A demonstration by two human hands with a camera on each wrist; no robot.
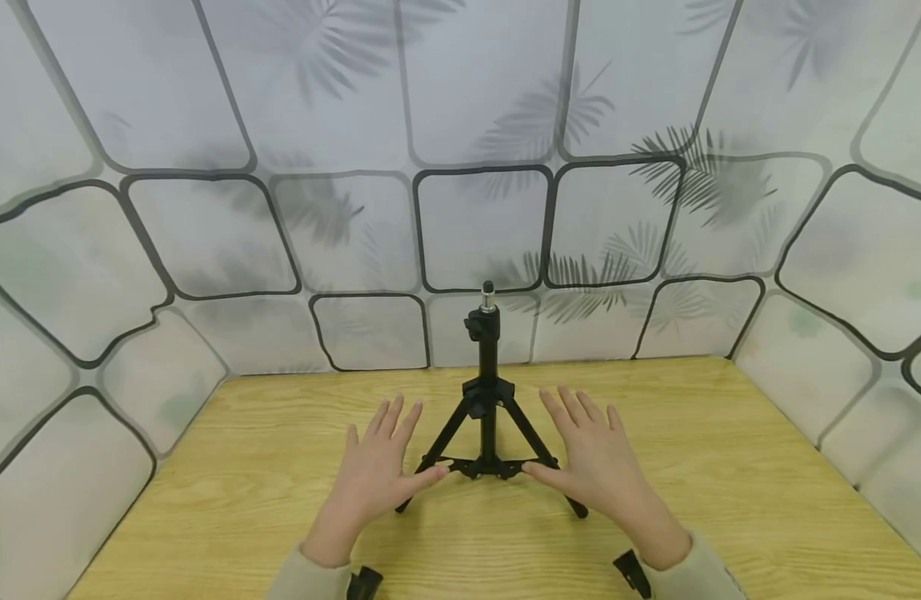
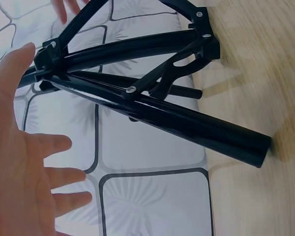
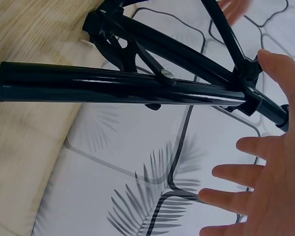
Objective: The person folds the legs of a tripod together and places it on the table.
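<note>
Near the middle of the table [image 1: 227,475] stands a black tripod [image 1: 488,354], upright, its legs spread, with a knob [image 1: 474,326] on the left of its column and a silver collar [image 1: 488,307] below the dark tip [image 1: 488,287]. To its near left is the left hand [image 1: 377,471], and to its near right the right hand [image 1: 597,461]; both have straight fingers held well apart, with thumbs pointing inward at the tripod. From the head view one cannot tell whether either thumb touches a leg. Below each wrist sits a small black piece [image 1: 365,582], just beside the cuff of a pale sleeve [image 1: 310,578]. On the right sleeve [image 1: 696,575] a faint mark is too small to make out. Along the far edge of the table, which is yellowish with wood grain, rises a pale wall [image 1: 370,242] printed with rounded grey and black outlines and feathery dark leaves [image 1: 681,171]. At left and right its sides angle toward the near end, flanking the tabletop.
</note>
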